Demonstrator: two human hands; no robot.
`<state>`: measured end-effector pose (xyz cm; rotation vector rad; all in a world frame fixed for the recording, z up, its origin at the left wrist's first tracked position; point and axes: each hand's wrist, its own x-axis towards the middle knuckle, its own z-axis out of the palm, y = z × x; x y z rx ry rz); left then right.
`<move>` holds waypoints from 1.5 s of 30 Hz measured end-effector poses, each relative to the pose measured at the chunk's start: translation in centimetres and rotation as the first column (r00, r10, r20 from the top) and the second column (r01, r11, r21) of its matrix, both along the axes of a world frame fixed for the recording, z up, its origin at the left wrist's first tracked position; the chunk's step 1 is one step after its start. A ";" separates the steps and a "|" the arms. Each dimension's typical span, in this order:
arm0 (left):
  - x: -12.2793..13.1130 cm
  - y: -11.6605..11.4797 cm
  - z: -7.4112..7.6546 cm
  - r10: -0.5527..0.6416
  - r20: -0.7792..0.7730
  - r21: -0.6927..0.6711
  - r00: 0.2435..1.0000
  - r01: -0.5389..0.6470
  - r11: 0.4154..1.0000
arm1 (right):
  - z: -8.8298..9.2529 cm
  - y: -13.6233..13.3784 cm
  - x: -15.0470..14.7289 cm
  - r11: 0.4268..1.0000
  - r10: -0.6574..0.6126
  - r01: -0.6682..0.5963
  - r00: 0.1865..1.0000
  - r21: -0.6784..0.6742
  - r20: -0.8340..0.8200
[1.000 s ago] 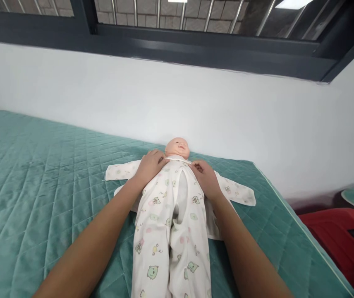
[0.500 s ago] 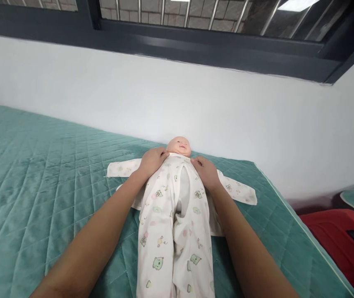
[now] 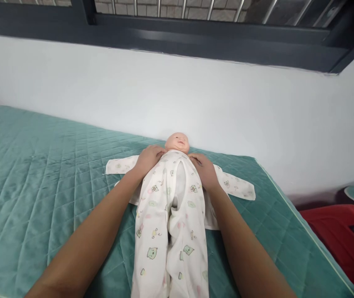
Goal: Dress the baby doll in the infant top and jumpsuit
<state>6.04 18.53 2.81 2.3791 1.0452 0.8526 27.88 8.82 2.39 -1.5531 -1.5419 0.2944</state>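
Note:
A baby doll (image 3: 177, 142) lies face up with its head toward the wall, and only the head shows. White baby pants (image 3: 156, 211) with green and pink animal prints and an open crotch are spread lengthwise over its body, waistband near the neck. My left hand (image 3: 150, 159) is closed on the left end of the waistband. At the opposite end my right hand (image 3: 204, 169) pinches the waistband with bent fingers. Under the pants is a white printed baby shirt (image 3: 240, 187), its two sleeves stretched out sideways. The doll's limbs are hidden.
A green quilted cover (image 3: 56, 178) lies beneath everything and meets a white wall (image 3: 127, 91) behind the doll. Above runs a dark window frame (image 3: 195, 39) with metal bars. Beyond the cover's right edge sits a red object (image 3: 335, 231).
The view has tilted slightly, so the pants and doll appear a little higher and further left. Both hands keep their places at the waistband.

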 end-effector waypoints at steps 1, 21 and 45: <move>-0.2 -0.1 -0.1 0.013 -0.029 0.029 0.999 -0.012 1.000 | 0.0 -0.3 0.0 1.000 0.014 -0.014 1.000 0.005 0.011; -9.9 -29.8 -1.5 0.167 0.294 -0.235 0.941 -0.098 0.967 | 1.4 -24.9 -13.6 0.953 0.206 -0.210 0.978 -0.220 -0.041; -10.2 -31.5 1.7 0.061 0.331 -0.397 0.942 0.080 0.914 | 2.4 -25.7 -17.0 0.995 -0.002 0.050 0.883 -0.091 0.470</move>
